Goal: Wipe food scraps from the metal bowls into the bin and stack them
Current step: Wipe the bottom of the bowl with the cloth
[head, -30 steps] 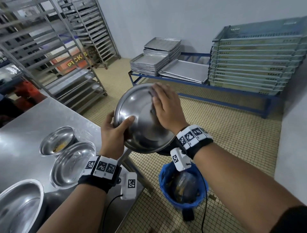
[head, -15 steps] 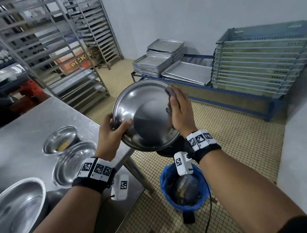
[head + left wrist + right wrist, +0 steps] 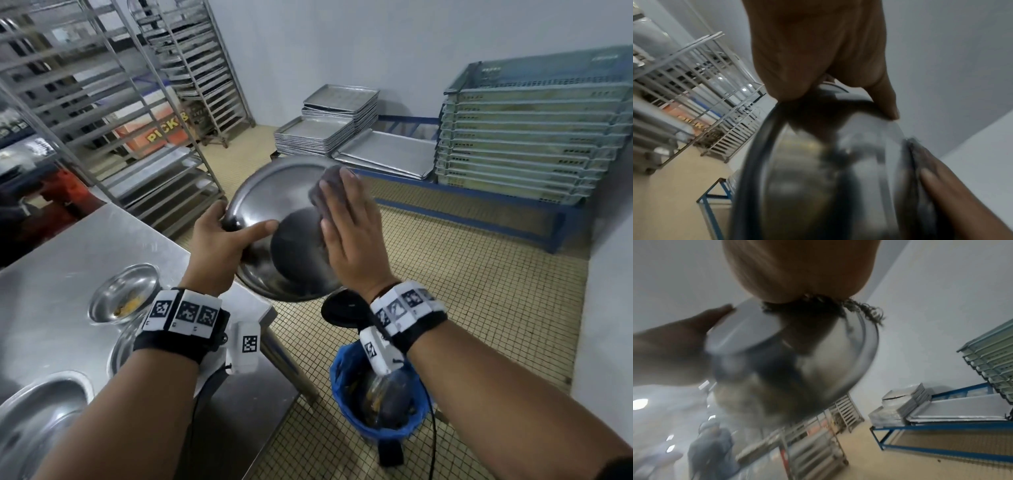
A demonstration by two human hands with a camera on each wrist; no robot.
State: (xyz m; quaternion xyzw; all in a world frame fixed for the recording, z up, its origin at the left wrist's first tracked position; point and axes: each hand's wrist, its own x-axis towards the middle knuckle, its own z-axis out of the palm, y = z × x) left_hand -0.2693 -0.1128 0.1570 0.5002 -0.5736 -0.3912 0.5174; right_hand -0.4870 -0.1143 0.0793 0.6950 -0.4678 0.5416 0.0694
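Note:
My left hand [image 3: 222, 240] grips the rim of a large metal bowl [image 3: 274, 205], thumb across its outer wall. The bowl is tilted with its underside toward me, above the blue-lined bin [image 3: 342, 373] on the floor. My right hand [image 3: 352, 233] presses a dark cloth [image 3: 329, 185] flat against the bowl's upper right side, fingers straight. In the left wrist view the bowl [image 3: 818, 186] is blurred, the cloth [image 3: 914, 162] at its right. From the right wrist, the cloth [image 3: 818, 308] lies under my palm on the bowl [image 3: 818, 369]. A small bowl with yellow scraps [image 3: 125, 294] sits on the steel table [image 3: 85, 246].
Two more bowls [image 3: 120, 349] [image 3: 34, 428] stand on the table near me. A black round object [image 3: 342, 308] sits beside the bin. Tray racks [image 3: 102, 102] stand at left, stacked trays [image 3: 325, 126] and crates [image 3: 531, 144] on a blue frame behind. A person [image 3: 711, 447] stands beyond the racks.
My right hand has slid the cloth over the bowl's outside, from its top toward the right rim. The left hand kept its grip and turned the bowl a little.

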